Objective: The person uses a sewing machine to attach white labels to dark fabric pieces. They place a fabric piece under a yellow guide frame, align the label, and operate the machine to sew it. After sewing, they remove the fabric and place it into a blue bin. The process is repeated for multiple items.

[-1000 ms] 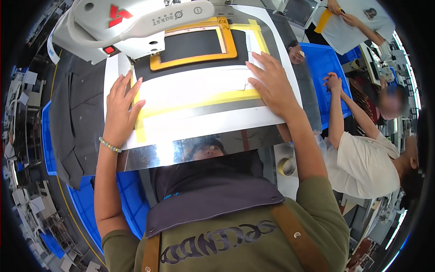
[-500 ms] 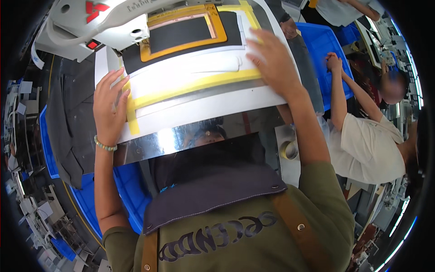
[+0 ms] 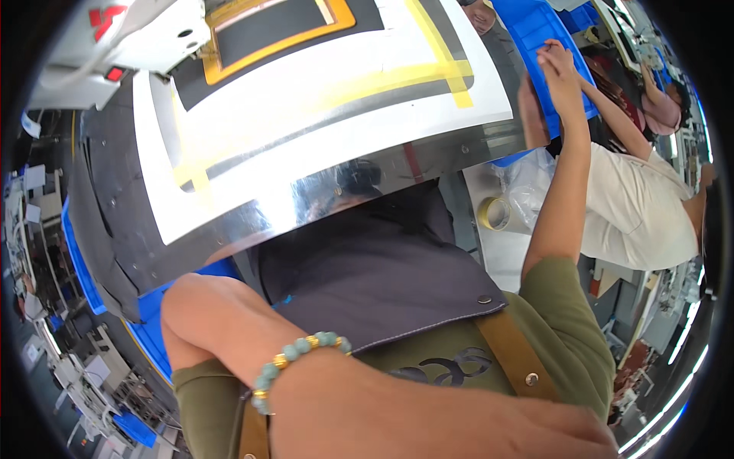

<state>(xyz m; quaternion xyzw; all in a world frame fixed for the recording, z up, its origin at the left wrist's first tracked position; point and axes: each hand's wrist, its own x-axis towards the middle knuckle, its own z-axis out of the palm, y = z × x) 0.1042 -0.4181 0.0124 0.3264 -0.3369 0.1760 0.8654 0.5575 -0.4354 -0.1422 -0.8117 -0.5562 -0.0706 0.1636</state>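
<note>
My left hand point(image 3: 474, 421) fills the lower edge close to the camera, blurred and partly cropped, with a beaded bracelet at the wrist; what it holds, if anything, cannot be made out. My right hand point(image 3: 564, 80) is raised over a blue bin point(image 3: 529, 27), its fingers overlapping a co-worker's hands, so their grip is unclear. Neither hand touches the white sheet point(image 3: 321, 153) with yellow tape point(image 3: 367, 83) on the steel plate point(image 3: 482, 141). A black panel point(image 3: 367, 19) and orange frame point(image 3: 279, 42) lie on it beside the white machine head point(image 3: 145, 46).
Dark fabric pieces point(image 3: 99, 229) hang at the left over blue bins point(image 3: 84, 268). A tape roll point(image 3: 495, 213) and plastic bag point(image 3: 524, 195) lie on a metal shelf at the right. A co-worker in a pale shirt point(image 3: 634, 206) stands close on the right, another person point(image 3: 664, 107) beyond.
Both my hands have left the sheet: the left came down toward the camera, the right went out to the right over the bin. The view has shifted, and the bench sits higher in the picture.
</note>
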